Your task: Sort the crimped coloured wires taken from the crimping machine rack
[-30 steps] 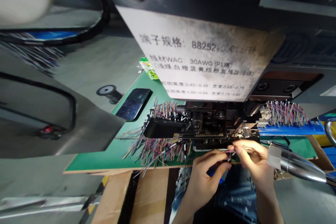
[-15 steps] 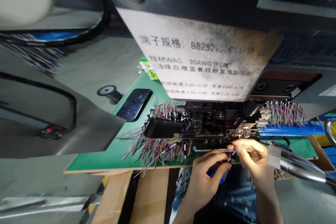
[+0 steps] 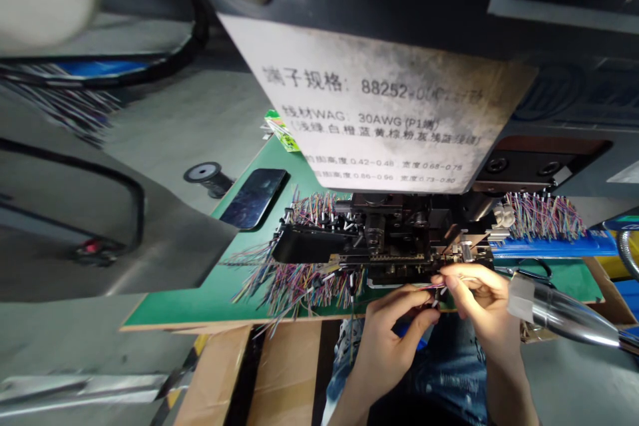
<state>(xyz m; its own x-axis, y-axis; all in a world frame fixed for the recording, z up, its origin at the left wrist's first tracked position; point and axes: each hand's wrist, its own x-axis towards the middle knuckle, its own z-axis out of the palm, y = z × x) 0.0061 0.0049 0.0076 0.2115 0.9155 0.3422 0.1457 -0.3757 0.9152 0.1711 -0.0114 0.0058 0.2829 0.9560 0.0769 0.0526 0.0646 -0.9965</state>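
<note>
Thin coloured wires [image 3: 428,286] run between my two hands, just in front of the black machine's lower part [image 3: 394,239]. My left hand [image 3: 394,329] has its fingers bent around the wires, thumb and forefinger near a small white piece. To its right, my right hand [image 3: 474,293] pinches the same wires between thumb and forefinger, close to the machine's lit metal parts [image 3: 464,251]. Left of my hands, a large bundle of multicoloured wires [image 3: 304,286] lies on the green table [image 3: 190,299].
A phone [image 3: 255,198] lies on the table's left, beside a black spool [image 3: 210,176]. A metal lamp tube [image 3: 564,313] stands right of my right hand. More wires [image 3: 544,216] lie over a blue tray [image 3: 554,246]; scissors [image 3: 536,269] rest near it. A paper label [image 3: 379,113] hangs above.
</note>
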